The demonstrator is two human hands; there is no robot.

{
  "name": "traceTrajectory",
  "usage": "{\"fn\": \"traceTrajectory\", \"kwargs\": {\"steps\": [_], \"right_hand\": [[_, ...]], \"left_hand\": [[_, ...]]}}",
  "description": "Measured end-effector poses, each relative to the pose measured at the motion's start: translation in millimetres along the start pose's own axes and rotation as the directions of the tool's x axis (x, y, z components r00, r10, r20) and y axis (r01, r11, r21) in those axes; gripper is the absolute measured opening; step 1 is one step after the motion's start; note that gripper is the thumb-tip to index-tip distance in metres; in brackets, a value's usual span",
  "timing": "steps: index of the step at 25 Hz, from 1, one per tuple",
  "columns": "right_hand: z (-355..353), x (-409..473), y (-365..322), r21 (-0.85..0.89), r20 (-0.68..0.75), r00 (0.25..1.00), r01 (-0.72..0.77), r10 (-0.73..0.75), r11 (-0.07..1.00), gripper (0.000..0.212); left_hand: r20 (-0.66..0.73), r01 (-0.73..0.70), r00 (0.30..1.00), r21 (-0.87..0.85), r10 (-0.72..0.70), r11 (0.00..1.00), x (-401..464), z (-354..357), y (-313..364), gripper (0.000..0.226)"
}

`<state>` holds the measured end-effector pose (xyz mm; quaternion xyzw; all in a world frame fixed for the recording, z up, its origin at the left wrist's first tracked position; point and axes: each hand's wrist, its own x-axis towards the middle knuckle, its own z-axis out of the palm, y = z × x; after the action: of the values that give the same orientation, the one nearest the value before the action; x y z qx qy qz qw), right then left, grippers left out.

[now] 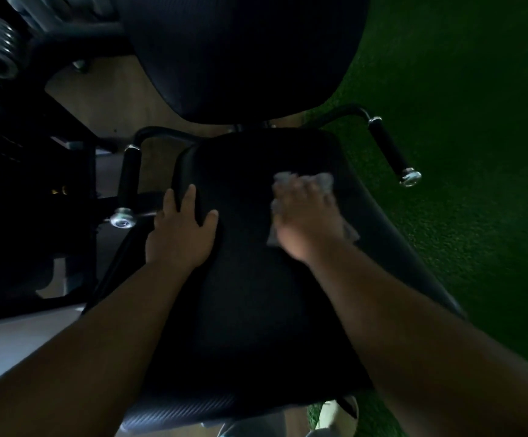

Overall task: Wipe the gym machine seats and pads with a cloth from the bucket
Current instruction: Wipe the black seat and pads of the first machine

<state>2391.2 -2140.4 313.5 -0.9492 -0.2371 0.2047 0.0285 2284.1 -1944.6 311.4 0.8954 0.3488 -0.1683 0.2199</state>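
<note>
On the black seat (256, 279), right hand (306, 222) flat over cloth (325, 181), left hand (180, 231) clasping its edge.

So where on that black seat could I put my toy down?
The black padded seat is bare in its near half, between the two forearms. Its far end is crowded: the left hand grips the left edge and the right hand presses the grey cloth flat. A thin bare strip remains beyond the cloth, below the black backrest pad.
</note>
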Motion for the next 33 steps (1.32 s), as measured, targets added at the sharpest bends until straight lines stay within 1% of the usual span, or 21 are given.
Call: {"fn": "traceTrajectory", "kwargs": {"steps": [2, 3, 4, 5, 7, 8, 9, 10, 12, 14, 15, 17, 19, 21, 22, 24, 26, 28, 29, 30, 33], "right_hand": [[2.5, -38.8, -3.7, 0.008, 0.081, 0.961, 0.266, -0.266, 0.964, 0.059], [0.2, -55.5, 14.6, 0.037, 0.088, 0.946, 0.310, -0.312, 0.950, 0.062], [-4.6, -57.6, 39.7, 0.032, 0.070, 0.956, 0.285, -0.286, 0.958, 0.066], [-9.2, -47.5, 66.4, -0.006, 0.044, 0.977, 0.208, -0.208, 0.978, 0.069], [-24.6, 4.0, 97.9, -0.046, 0.003, 1.000, -0.019, 0.019, 0.999, 0.073], [-29.6, 37.9, 88.6, -0.071, 0.009, 0.997, -0.079, 0.080, 0.994, 0.070], [-31.4, 64.9, 61.3, -0.124, 0.017, 0.996, -0.086, 0.088, 0.989, 0.062], [-25.7, 83.3, 24.5, -0.165, -0.002, 0.999, -0.038, 0.038, 0.986, 0.056], [-11.3, 83.6, -37.5, -0.210, 0.000, 0.979, 0.199, -0.203, 0.957, 0.056], [-6.5, 46.9, -30.8, -0.017, 0.126, 0.910, 0.400, -0.395, 0.916, 0.059], [-10.5, 28.2, -8.1, 0.079, 0.118, 0.892, 0.429, -0.436, 0.900, 0.059], [-22.5, 27.6, 50.8, 0.128, 0.034, 0.933, 0.352, -0.359, 0.927, 0.059], [-30.6, 70.8, 89.7, 0.070, 0.012, 0.989, 0.147, -0.148, 0.987, 0.058], [-27.4, 127.1, 87.3, 0.045, 0.036, 0.999, -0.008, 0.006, 0.999, 0.062], [-22.8, 147.6, 72.3, 0.031, 0.050, 0.998, -0.038, 0.037, 0.999, 0.064], [-12.6, 165.1, 29.2, -0.049, 0.060, 0.997, 0.049, -0.046, 0.998, 0.068], [-10.8, 146.8, -2.3, -0.095, 0.076, 0.965, 0.256, -0.250, 0.962, 0.062], [-12.8, 114.5, 6.9, -0.006, 0.085, 0.898, 0.435, -0.433, 0.901, 0.055], [-18.4, 100.8, 19.1, 0.057, 0.080, 0.882, 0.461, -0.464, 0.886, 0.054], [-23.1, 96.7, 31.1, 0.080, 0.076, 0.891, 0.441, -0.447, 0.894, 0.053], [-18.6, 131.6, 21.1, -0.032, 0.054, 0.963, 0.264, -0.263, 0.964, 0.056]], "left_hand": [[-0.012, -0.018, 1.000, 0.012, 0.018, 1.000, -3.1, 0.8, -1.3, 0.073], [-0.008, -0.017, 1.000, 0.023, 0.017, 1.000, -2.2, 0.5, -1.6, 0.073], [-0.005, -0.015, 1.000, 0.037, 0.016, 0.999, -0.8, 0.5, -1.0, 0.073], [-0.007, -0.014, 1.000, 0.045, 0.015, 0.999, -0.5, 0.5, 0.4, 0.073], [-0.024, -0.016, 1.000, 0.055, 0.018, 0.998, -0.2, 1.8, 1.8, 0.073], [-0.033, -0.018, 0.999, 0.055, 0.020, 0.998, 0.7, 2.7, 1.2, 0.073], [-0.037, -0.021, 0.999, 0.052, 0.023, 0.998, 1.0, 3.3, 1.1, 0.073], [-0.037, -0.021, 0.999, 0.050, 0.023, 0.999, 0.4, 3.5, 0.3, 0.073], [-0.042, -0.016, 0.999, 0.053, 0.019, 0.998, 1.6, 2.4, -0.1, 0.073], [-0.041, -0.015, 0.999, 0.055, 0.017, 0.998, 1.8, 2.0, 1.6, 0.073], [-0.046, -0.013, 0.999, 0.057, 0.016, 0.998, 2.7, 1.8, 1.8, 0.073], [-0.050, -0.009, 0.999, 0.064, 0.012, 0.998, 3.0, 1.1, 2.1, 0.073], [-0.058, -0.002, 0.998, 0.070, 0.006, 0.998, 2.7, 1.5, 3.1, 0.073], [-0.066, 0.006, 0.998, 0.078, -0.001, 0.997, 2.6, 1.6, 4.0, 0.073], [-0.068, 0.007, 0.998, 0.078, -0.002, 0.997, 2.8, 2.0, 4.3, 0.073], [-0.079, 0.017, 0.997, 0.070, -0.011, 0.997, 3.0, 2.8, 4.5, 0.073], [-0.091, 0.024, 0.996, 0.063, -0.018, 0.998, 3.2, 2.9, 5.0, 0.073], [-0.092, 0.033, 0.995, 0.060, -0.027, 0.998, 2.9, 2.1, 5.3, 0.073], [-0.087, 0.031, 0.996, 0.060, -0.026, 0.998, 2.7, 1.8, 5.6, 0.073], [-0.085, 0.028, 0.996, 0.059, -0.023, 0.998, 2.6, 1.6, 5.5, 0.073], [-0.077, 0.029, 0.997, 0.052, -0.024, 0.998, 3.7, 0.4, 4.5, 0.074]]}}
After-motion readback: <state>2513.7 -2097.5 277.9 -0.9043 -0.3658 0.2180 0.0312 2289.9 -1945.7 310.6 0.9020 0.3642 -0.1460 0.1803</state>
